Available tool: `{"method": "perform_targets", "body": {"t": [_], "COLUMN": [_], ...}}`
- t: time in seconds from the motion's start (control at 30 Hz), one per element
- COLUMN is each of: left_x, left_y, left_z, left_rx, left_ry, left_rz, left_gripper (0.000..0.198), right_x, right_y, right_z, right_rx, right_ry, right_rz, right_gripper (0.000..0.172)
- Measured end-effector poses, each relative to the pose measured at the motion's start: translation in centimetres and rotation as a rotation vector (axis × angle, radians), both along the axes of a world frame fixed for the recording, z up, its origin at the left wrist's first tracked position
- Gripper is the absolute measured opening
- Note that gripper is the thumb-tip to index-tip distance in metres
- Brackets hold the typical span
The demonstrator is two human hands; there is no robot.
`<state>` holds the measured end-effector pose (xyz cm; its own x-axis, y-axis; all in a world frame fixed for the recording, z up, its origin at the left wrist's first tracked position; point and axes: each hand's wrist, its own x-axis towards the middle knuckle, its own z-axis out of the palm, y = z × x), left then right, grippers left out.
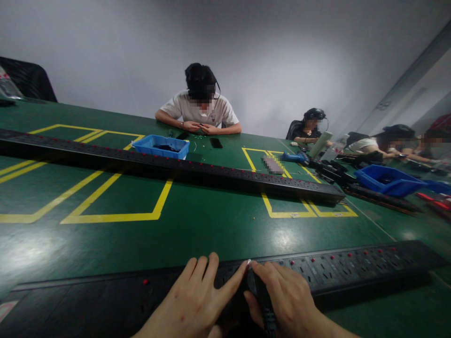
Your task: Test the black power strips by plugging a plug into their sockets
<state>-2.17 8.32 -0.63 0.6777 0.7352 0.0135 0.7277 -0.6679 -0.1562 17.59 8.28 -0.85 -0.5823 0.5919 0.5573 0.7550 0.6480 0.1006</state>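
Observation:
A long black power strip (338, 272) with a row of sockets and small red switches lies across the near table. My right hand (287, 288) grips a black corded plug (259, 291) above the strip, its ribbed cord end pointing towards me. A small bright spot shows at the plug's far end. My left hand (190, 293) rests on the strip with its fingers spread, one digit reaching to that bright spot. The sockets under both hands are hidden, and whether the plug sits in one I cannot tell.
A second long power strip (225, 173) crosses the green table (211, 225) farther away. Behind it are a blue tray (160, 144) and a co-worker (202, 108) with hands together. At right lie a blue bin (387, 180) and tools; more people sit beyond.

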Motion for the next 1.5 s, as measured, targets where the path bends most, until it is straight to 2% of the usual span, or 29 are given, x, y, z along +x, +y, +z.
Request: {"method": "perform_targets", "body": {"t": [0.17, 0.3, 0.47, 0.63, 0.9, 1.07, 1.3, 1.5], "left_x": [0.00, 0.02, 0.10, 0.07, -0.02, 0.13, 0.00, 0.02], "left_y": [0.04, -0.06, -0.32, -0.34, -0.09, -0.27, -0.06, -0.11], "left_z": [-0.13, -0.23, -0.42, -0.48, -0.57, -0.43, -0.30, -0.27], "left_rx": [-0.025, 0.008, 0.039, 0.041, 0.017, 0.025, -0.001, 0.020], "left_ry": [-0.007, -0.026, -0.046, -0.070, -0.034, -0.018, -0.015, -0.005], "left_rz": [-0.015, 0.001, 0.020, 0.023, -0.021, 0.022, -0.028, 0.002], "left_gripper": [0.090, 0.086, 0.092, 0.087, 0.090, 0.093, 0.092, 0.089], "right_x": [0.08, 0.16, 0.07, -0.04, 0.20, 0.19, 0.10, 0.04], "right_y": [0.03, -0.03, -0.01, 0.02, -0.15, -0.07, 0.02, 0.06], "right_z": [-0.23, -0.36, -0.15, 0.08, -0.28, -0.29, -0.15, -0.13], "right_rx": [0.005, 0.003, 0.010, 0.008, 0.012, 0.009, -0.001, -0.015], "right_ry": [0.005, 0.008, 0.011, 0.010, 0.004, 0.008, 0.008, 0.015], "right_rz": [-0.007, -0.002, -0.008, -0.006, -0.003, -0.007, 0.004, 0.020], "right_gripper": [0.027, 0.027, 0.027, 0.026, 0.027, 0.027, 0.027, 0.026]}}
